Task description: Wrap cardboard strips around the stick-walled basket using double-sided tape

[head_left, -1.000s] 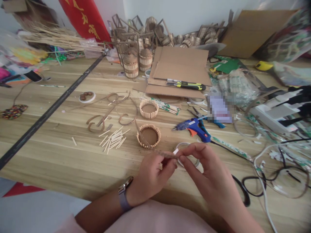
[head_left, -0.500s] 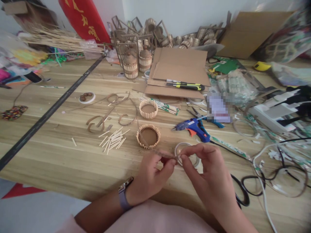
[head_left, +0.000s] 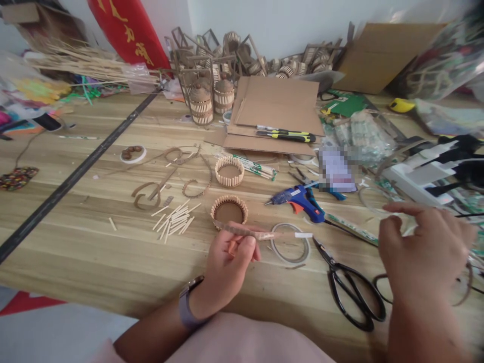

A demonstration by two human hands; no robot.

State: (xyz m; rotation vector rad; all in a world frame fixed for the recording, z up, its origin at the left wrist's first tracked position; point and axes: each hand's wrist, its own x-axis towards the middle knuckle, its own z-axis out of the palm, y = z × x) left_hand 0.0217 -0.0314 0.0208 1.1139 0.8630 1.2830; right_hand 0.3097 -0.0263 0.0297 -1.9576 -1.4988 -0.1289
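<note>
My left hand (head_left: 232, 257) pinches a thin, flat brown strip (head_left: 260, 235) between thumb and fingers, just above the table. My right hand (head_left: 425, 247) is off to the right over the cords and scraps, somewhat blurred, with a gap between index finger and thumb; nothing shows in it. A roll of tape (head_left: 274, 244) lies beyond the strip's end, and a small white piece (head_left: 303, 235) shows across its far side. Black-handled scissors (head_left: 353, 287) lie between my hands. A round base edged with short sticks (head_left: 242, 202) sits behind my left hand.
Loose short sticks (head_left: 176, 222) lie left of a second stick-edged round base (head_left: 230, 180). A blue glue gun (head_left: 302, 199) and pliers (head_left: 333, 191) rest at centre right. Behind them are cutter knives (head_left: 287, 135) on cardboard (head_left: 278, 101) and small lanterns (head_left: 201, 107).
My right hand has left the strip and moved far right, its thumb and finger now apart, uncovering the scissors. My left hand keeps the strip and has shifted slightly left.
</note>
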